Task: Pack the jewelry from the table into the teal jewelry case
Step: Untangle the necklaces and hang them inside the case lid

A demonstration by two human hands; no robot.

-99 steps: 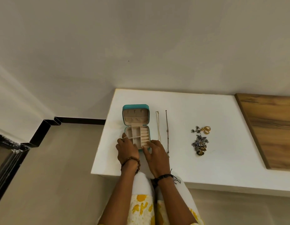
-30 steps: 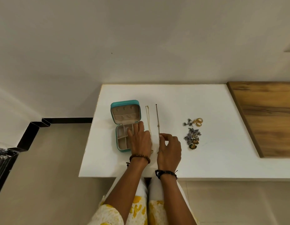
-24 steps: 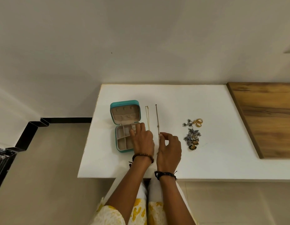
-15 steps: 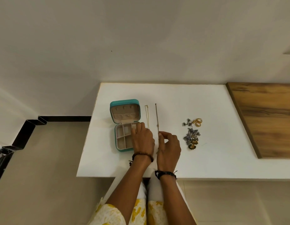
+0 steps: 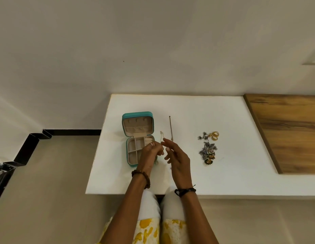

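2 hands (image 5: 163,155), perhaps on gold chain (image 5: 161,136)

I look down on a white table (image 5: 223,175) pushed up against a plain off-white wall (image 5: 153,41) on the far side. To its right a wooden top (image 5: 285,131) with brown grain sits flush against it and runs out of view. Left of the table lies a beige floor (image 5: 47,191), edged by a black skirting (image 5: 74,132) that steps along the wall's foot. Light is soft and even.
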